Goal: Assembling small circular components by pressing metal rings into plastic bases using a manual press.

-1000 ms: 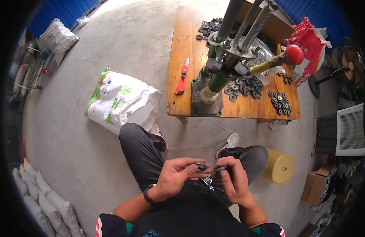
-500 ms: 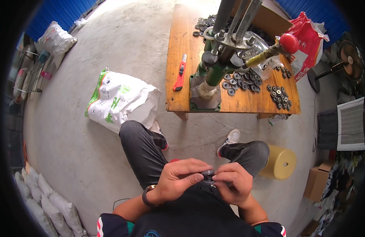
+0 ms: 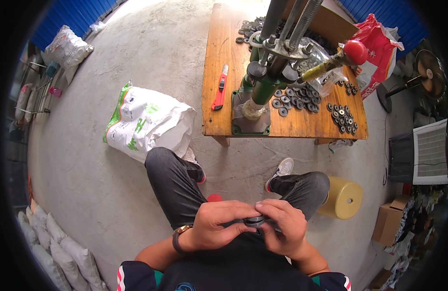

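In front of my body, both hands grip one small black round wheel (image 3: 254,221), which looks like two discs stacked face to face. My left hand (image 3: 218,222) pinches its left side with fingers on top and thumb below. From the other side, my right hand (image 3: 285,225) has its fingertips over the top and its thumb under the rim. My fingers cover much of the wheel. Ahead on the wooden table (image 3: 219,123) stands a green hand press (image 3: 262,92) with a red-knobbed lever (image 3: 353,52). Loose black discs (image 3: 299,99) lie beside its base.
A red utility knife (image 3: 220,92) lies left of the press. Grouped wheels (image 3: 343,118) sit at the table's right. A white-green sack (image 3: 149,121) rests on the floor to the left. A yellow stool (image 3: 344,198) stands by my right knee, and a fan (image 3: 427,72) farther right.
My fingers have shifted around the wheel; the right fingertips now lie across its top beside the left ones. The wheel sits slightly lower and flatter.
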Demonstrator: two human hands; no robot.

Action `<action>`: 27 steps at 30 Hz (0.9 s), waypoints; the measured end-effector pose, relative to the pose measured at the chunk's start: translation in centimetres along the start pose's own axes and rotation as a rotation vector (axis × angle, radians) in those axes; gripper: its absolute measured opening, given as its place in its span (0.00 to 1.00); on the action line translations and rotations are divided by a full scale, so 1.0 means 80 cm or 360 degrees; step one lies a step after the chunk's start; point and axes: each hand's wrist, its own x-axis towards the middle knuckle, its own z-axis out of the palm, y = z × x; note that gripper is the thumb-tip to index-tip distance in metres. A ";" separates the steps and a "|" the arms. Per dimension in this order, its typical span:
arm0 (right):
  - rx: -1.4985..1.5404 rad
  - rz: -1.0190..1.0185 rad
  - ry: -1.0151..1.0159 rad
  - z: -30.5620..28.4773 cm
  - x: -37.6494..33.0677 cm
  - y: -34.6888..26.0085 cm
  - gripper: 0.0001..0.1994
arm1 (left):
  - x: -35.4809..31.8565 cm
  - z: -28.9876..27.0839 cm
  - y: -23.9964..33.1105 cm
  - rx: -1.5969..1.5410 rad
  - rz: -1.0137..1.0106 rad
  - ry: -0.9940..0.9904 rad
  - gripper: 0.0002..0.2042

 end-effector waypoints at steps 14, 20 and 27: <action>-0.0092 -0.0049 0.0257 0.026 -0.012 0.000 0.17 | -0.002 0.009 -0.002 -0.0075 0.0005 0.0101 0.16; -0.0005 -0.0032 0.0210 0.017 0.003 -0.006 0.19 | -0.003 0.000 0.000 -0.0018 -0.0062 0.0155 0.15; 0.0267 -0.0021 0.0043 0.006 0.005 0.007 0.21 | 0.007 -0.001 0.000 0.0093 0.0195 0.0213 0.17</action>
